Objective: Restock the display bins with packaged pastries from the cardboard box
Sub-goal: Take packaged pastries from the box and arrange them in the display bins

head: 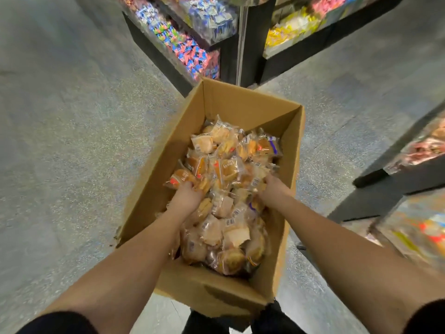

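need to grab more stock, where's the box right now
In the head view the box sits on the floor at centre, below the display bins, with both hands inside it.

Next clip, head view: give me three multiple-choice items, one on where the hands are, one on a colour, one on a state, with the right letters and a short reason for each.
1. Where are both hands?
A. On a display bin
B. Inside the cardboard box, among the packaged pastries
C. Flat on the floor

2. What colour is the inside wall of the box?
A. Plain brown
B. White
C. Blue

3. What state is the box in?
A. Taped shut
B. Open but empty
C. Open on top and well filled

Answers:
1 B: the left hand and the right hand are sunk into the pile inside the box walls.
2 A: the bare far wall is brown cardboard.
3 C: nothing covers the top and wrapped pastries cover the bottom.
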A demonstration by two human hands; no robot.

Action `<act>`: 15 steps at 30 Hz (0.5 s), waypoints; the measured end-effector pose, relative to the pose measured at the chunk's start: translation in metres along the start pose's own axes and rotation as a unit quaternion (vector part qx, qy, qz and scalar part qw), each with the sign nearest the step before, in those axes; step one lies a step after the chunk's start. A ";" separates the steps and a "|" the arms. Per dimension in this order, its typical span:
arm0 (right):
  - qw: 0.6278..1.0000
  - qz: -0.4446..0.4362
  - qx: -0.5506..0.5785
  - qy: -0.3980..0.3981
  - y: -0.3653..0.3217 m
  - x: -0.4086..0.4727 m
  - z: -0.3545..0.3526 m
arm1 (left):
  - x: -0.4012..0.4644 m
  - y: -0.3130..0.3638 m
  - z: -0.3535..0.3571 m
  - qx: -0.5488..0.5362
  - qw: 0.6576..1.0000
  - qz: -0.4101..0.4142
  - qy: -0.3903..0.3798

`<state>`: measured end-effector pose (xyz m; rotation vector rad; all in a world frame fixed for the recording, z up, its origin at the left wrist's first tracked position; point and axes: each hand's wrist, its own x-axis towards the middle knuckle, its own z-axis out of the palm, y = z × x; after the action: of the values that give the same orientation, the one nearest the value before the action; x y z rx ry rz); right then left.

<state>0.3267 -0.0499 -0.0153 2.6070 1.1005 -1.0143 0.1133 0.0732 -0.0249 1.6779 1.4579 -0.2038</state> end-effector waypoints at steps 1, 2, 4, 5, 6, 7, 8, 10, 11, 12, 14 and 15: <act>0.999 0.029 0.030 0.005 -0.004 0.005 0.005 | 0.009 -0.002 -0.001 -0.010 1.000 -0.005 -0.015; 0.995 0.059 0.075 0.010 -0.009 0.008 0.009 | 0.017 -0.004 -0.001 -0.020 0.999 -0.006 -0.026; 0.983 0.108 0.149 0.000 -0.019 0.015 0.015 | 0.028 -0.007 0.000 -0.054 0.997 -0.020 -0.052; 0.976 0.128 0.174 -0.004 -0.022 0.019 0.019 | 0.032 -0.008 0.002 -0.083 0.994 -0.030 -0.066; 0.969 0.144 0.199 -0.001 -0.025 0.021 0.021 | 0.035 -0.010 0.004 -0.106 0.991 -0.035 -0.070; 0.960 0.162 0.228 0.004 -0.028 0.023 0.024 | 0.038 -0.011 0.005 -0.113 0.990 -0.040 -0.068; 0.952 0.173 0.254 0.014 -0.031 0.025 0.027 | 0.043 -0.013 0.006 -0.108 0.992 -0.039 -0.060; 0.941 0.186 0.282 0.020 -0.036 0.031 0.030 | 0.054 -0.019 0.009 -0.076 0.996 -0.039 -0.028; 0.937 0.189 0.293 0.024 -0.036 0.035 0.033 | 0.059 -0.021 0.010 -0.065 0.997 -0.040 -0.011; 0.932 0.192 0.305 0.031 -0.038 0.037 0.035 | 0.062 -0.022 0.011 -0.071 0.997 -0.042 0.001; 0.918 0.197 0.340 0.046 -0.038 0.042 0.038 | 0.068 -0.021 0.014 -0.094 0.994 -0.061 0.003; 0.910 0.200 0.358 0.053 -0.036 0.044 0.040 | 0.070 -0.020 0.017 -0.103 0.992 -0.071 -0.004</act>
<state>0.3030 -0.0124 -0.0693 3.2673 0.1539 -1.3682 0.1232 0.1104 -0.0888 1.4074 1.5384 -0.1320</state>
